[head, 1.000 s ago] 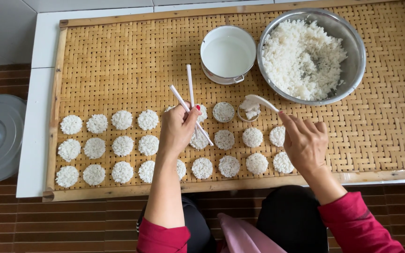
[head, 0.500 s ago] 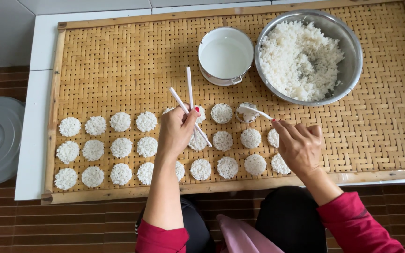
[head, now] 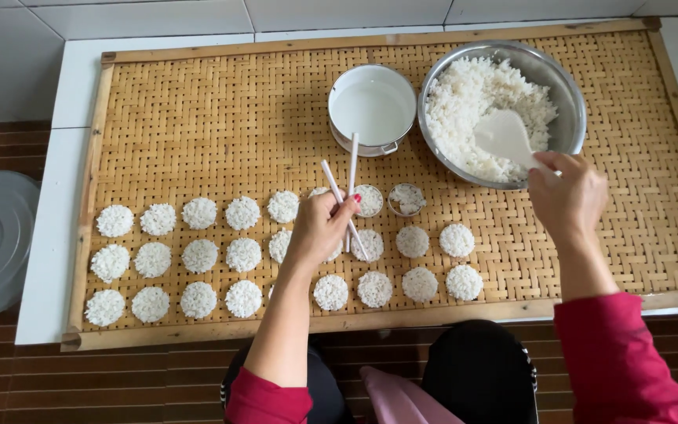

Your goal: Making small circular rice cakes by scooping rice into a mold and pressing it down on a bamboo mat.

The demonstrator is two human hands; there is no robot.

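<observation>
Nearest, round rice cakes [head: 200,256] are lying in rows on the woven bamboo tray [head: 198,118]; the left hand [head: 319,228] is staying put, fingers closed around white chopsticks [head: 347,196] over the cakes. Farther back, the right hand [head: 566,196], gripping a white rice paddle [head: 504,137], has moved from the ring mould [head: 407,199] up into the steel bowl of cooked rice [head: 472,102], beside the white water pot [head: 373,110].

Bright, even daylight; sharp focus throughout.
Soft shadows only; mild glare on the round steel bowl's rim [head: 574,102]; straight edges of the woven bamboo tray [head: 198,94] bow slightly.
</observation>
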